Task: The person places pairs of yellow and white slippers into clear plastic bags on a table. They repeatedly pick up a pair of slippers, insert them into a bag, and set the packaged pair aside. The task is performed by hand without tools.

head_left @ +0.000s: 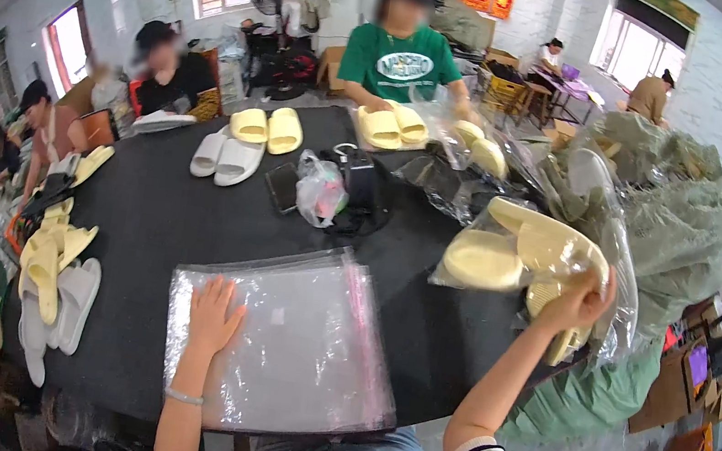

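My left hand [214, 316] lies flat, fingers spread, on a stack of clear plastic bags [297, 355] at the table's near edge. The bags have a pinkish strip along their right side. Out to the right, my right hand [579, 304] is closed on a clear bag of pale yellow slippers [483, 259], above the table's right side. Other bagged slippers lie beneath and beside it, including a white one [591, 179]; the overlap hides where one package ends.
Across the black table [168, 217], a person in green [403, 61] handles yellow slippers [381, 127]. A small knotted bag [321, 190] and a phone [281, 188] lie mid-table. Loose slippers [75, 305] line the left edge. Large green sacks [675, 224] stand at the right.
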Action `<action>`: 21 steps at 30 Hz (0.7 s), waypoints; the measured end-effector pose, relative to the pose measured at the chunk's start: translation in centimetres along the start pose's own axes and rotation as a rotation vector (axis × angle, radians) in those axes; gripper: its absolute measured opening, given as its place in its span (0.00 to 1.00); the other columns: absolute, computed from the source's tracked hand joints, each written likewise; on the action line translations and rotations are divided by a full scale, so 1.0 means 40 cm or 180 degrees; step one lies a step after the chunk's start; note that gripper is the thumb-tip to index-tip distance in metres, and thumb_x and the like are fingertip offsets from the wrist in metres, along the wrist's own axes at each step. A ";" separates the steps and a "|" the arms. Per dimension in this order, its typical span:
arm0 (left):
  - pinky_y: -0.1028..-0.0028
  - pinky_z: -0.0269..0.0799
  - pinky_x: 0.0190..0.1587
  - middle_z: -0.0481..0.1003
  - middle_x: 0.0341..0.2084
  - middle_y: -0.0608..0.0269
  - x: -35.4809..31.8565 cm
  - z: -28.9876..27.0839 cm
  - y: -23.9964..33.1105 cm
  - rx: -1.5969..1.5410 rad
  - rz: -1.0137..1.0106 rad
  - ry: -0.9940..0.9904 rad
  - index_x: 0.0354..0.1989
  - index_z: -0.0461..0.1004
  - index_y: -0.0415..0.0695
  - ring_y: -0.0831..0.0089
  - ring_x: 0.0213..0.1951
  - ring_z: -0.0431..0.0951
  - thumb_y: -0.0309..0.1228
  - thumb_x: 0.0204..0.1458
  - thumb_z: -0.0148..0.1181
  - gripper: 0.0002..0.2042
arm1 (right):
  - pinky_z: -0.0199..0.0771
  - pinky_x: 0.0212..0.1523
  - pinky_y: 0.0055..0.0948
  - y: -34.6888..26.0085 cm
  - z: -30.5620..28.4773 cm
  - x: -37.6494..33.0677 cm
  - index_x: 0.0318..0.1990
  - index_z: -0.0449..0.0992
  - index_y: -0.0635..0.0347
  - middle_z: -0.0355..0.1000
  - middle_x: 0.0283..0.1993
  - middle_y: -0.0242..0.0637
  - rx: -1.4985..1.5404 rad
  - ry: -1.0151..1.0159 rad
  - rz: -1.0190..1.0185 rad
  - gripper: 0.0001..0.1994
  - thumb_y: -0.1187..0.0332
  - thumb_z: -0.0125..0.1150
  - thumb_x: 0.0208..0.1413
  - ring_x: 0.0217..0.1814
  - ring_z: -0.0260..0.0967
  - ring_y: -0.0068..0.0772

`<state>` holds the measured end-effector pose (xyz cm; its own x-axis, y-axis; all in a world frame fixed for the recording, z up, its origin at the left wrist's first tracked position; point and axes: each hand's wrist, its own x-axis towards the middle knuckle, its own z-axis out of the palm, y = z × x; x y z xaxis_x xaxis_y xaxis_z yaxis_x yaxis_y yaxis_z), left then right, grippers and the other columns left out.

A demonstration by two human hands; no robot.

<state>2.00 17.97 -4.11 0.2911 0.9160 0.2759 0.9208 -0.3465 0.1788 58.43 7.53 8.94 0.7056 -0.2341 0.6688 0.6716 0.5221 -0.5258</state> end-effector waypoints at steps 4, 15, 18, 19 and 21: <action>0.48 0.40 0.70 0.60 0.66 0.49 -0.006 -0.002 -0.004 0.0018 -0.0065 -0.0005 0.65 0.64 0.47 0.51 0.69 0.56 0.52 0.57 0.52 0.31 | 0.74 0.44 0.24 -0.137 0.064 0.004 0.55 0.70 0.65 0.74 0.47 0.44 0.0167 -0.0629 -0.0107 0.19 0.85 0.53 0.55 0.44 0.72 0.29; 0.53 0.42 0.71 0.61 0.66 0.53 -0.023 0.006 -0.030 -0.0486 -0.0176 0.0327 0.62 0.68 0.47 0.59 0.69 0.57 0.50 0.59 0.52 0.27 | 0.64 0.43 0.34 -0.583 0.384 -0.026 0.40 0.81 0.58 0.76 0.37 0.37 0.1748 -0.5031 -0.1952 0.12 0.66 0.60 0.49 0.39 0.71 0.38; 0.61 0.58 0.64 0.71 0.58 0.54 -0.022 -0.005 -0.062 -0.1344 -0.0225 0.0797 0.56 0.72 0.44 0.61 0.61 0.68 0.43 0.61 0.53 0.21 | 0.62 0.45 0.32 -0.654 0.495 -0.189 0.42 0.79 0.49 0.74 0.33 0.29 0.2065 -0.5885 -0.2596 0.10 0.64 0.58 0.54 0.38 0.71 0.30; 0.64 0.62 0.62 0.72 0.56 0.55 -0.021 0.014 -0.089 -0.1996 -0.0337 0.0866 0.56 0.72 0.43 0.62 0.59 0.70 0.43 0.61 0.52 0.20 | 0.62 0.47 0.32 -0.675 0.522 -0.260 0.41 0.79 0.49 0.75 0.34 0.30 0.2220 -0.6226 -0.2514 0.09 0.63 0.58 0.55 0.40 0.73 0.32; 0.67 0.66 0.58 0.75 0.52 0.56 -0.013 0.009 -0.077 -0.3490 -0.0527 0.0777 0.56 0.72 0.41 0.65 0.55 0.74 0.44 0.63 0.49 0.21 | 0.63 0.50 0.36 -0.663 0.569 -0.388 0.48 0.79 0.49 0.75 0.39 0.33 0.2283 -0.6903 -0.2373 0.13 0.60 0.58 0.58 0.48 0.72 0.34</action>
<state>-0.88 18.63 -5.16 0.0181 0.9448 0.3272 0.1848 -0.3248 0.9276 24.52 15.96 24.46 -0.9683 0.1493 0.2004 0.1161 0.9789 -0.1682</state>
